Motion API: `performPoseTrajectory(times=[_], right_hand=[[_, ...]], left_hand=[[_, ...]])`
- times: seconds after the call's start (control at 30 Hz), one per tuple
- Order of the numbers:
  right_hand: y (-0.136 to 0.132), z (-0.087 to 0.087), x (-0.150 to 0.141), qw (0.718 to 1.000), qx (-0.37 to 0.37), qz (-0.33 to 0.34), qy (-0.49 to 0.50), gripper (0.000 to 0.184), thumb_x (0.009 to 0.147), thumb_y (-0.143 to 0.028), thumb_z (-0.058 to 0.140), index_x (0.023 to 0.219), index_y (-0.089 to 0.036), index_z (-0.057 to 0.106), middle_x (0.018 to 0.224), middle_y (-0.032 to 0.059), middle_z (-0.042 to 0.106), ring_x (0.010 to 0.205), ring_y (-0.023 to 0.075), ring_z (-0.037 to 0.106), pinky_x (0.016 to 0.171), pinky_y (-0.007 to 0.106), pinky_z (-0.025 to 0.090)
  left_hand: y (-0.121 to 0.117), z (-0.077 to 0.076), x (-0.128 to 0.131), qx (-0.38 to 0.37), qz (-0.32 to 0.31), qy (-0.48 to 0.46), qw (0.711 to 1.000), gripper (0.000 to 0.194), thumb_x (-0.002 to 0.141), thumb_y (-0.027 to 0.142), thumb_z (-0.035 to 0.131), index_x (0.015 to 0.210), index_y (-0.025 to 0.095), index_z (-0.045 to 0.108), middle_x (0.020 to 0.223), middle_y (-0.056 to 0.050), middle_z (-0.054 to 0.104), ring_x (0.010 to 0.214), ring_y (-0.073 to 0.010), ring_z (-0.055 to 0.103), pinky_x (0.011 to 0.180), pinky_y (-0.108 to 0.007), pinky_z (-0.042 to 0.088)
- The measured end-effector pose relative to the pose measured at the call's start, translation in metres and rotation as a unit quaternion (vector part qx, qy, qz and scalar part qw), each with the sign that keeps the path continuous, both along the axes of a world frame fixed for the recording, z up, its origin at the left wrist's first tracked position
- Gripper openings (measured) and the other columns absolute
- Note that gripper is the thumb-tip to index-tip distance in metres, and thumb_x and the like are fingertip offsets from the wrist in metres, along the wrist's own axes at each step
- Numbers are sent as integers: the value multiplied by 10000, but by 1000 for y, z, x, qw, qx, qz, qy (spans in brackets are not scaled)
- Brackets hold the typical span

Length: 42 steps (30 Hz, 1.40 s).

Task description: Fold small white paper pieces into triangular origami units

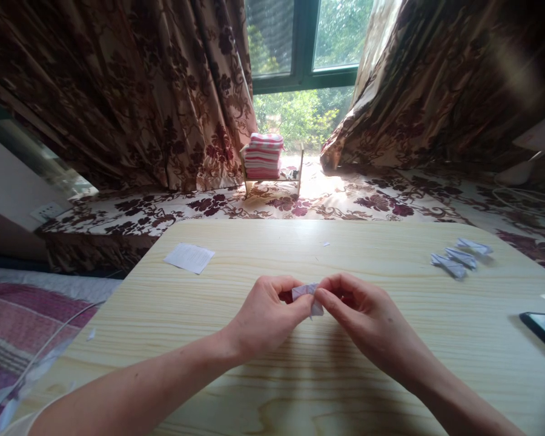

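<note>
Head view: the left hand [267,312] and right hand [366,309] both pinch a small, folded white paper piece [302,291] between thumb and fingers, above the middle of a pale wood-grain table [263,239]. Three folded white paper strips [461,258] lie at the far right, and a flat white printed paper sheet [189,258] at the far left.

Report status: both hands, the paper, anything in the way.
Left hand and right hand pinching one small folded paper. Paper partly covered by grip. Three folded paper pieces off right; nothing seen blocking.
</note>
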State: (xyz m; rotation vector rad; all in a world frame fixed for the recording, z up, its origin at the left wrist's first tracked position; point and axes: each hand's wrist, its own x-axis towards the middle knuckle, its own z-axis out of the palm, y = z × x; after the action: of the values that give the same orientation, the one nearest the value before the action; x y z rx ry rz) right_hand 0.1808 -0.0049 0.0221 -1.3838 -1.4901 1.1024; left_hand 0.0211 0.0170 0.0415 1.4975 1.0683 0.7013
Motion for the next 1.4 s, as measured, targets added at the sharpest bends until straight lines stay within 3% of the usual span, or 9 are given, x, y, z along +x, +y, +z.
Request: performPoseTrajectory(times=[0.23,0.47,0.63,0.77,0.87,1.0,1.13,1.3,1.4], right_hand=[[1,7,6,999,12,45,-18,323,864,-463,499,719,-183,567,669,3,557,632,139,496,579,259,399],[-6,14,2,994,74,45,-62,288,893,-375,454,677,-192,505,634,-10,483,597,130,450,519,244,357],[-5,13,3,995,65,49,-58,308,888,-384,466,652,-191,507,618,-11,483,594,129,458,526,242,362],[1,11,7,997,68,1,-48,358,913,-436,420,676,-196,540,639,-13,502,612,125,474,562,232,395],[1,11,6,996,70,9,-46,340,911,-447,429,736,-198,581,666,-9,541,624,129,506,577,230,422],[-2,11,-1,997,61,37,-23,306,893,-437,473,758,-190,594,694,8,592,653,142,544,599,240,445],[-4,12,-2,997,64,50,-11,274,879,-404,506,746,-182,596,693,14,614,643,138,541,592,242,438],[-4,13,2,996,77,26,-38,281,891,-376,480,714,-185,585,668,8,601,618,132,516,572,246,417],[-5,13,2,995,77,42,-40,274,892,-365,483,715,-179,578,677,15,599,639,141,526,601,265,421]], left_hand=[[2,-1,0,-90,-18,-85,992,190,719,257,579,588,120,572,555,24,421,561,-87,353,532,-232,254],[1,1,-1,-134,-24,-77,988,185,676,252,625,553,130,559,532,31,453,543,-83,380,526,-227,260],[4,5,-2,-163,-39,-80,983,204,643,291,691,573,114,619,542,15,509,551,-92,421,540,-228,290],[7,2,-2,-176,37,-157,971,242,660,339,728,691,99,710,619,-11,581,616,-101,461,610,-228,340],[9,-4,-1,-198,82,-213,953,238,667,341,747,727,111,724,678,-23,619,650,-102,479,651,-229,363],[7,-6,0,-198,75,-242,947,196,670,317,748,693,125,720,653,-12,621,632,-96,480,647,-220,366],[7,0,-1,-203,42,-205,957,164,640,271,759,658,117,705,620,-7,610,616,-97,496,636,-219,380],[7,7,-3,-111,-2,-151,982,156,673,265,714,623,118,698,601,-24,637,599,-120,537,626,-246,416],[6,7,-3,-96,-20,-122,988,194,686,284,704,598,113,679,578,-38,640,585,-136,556,604,-260,424]])
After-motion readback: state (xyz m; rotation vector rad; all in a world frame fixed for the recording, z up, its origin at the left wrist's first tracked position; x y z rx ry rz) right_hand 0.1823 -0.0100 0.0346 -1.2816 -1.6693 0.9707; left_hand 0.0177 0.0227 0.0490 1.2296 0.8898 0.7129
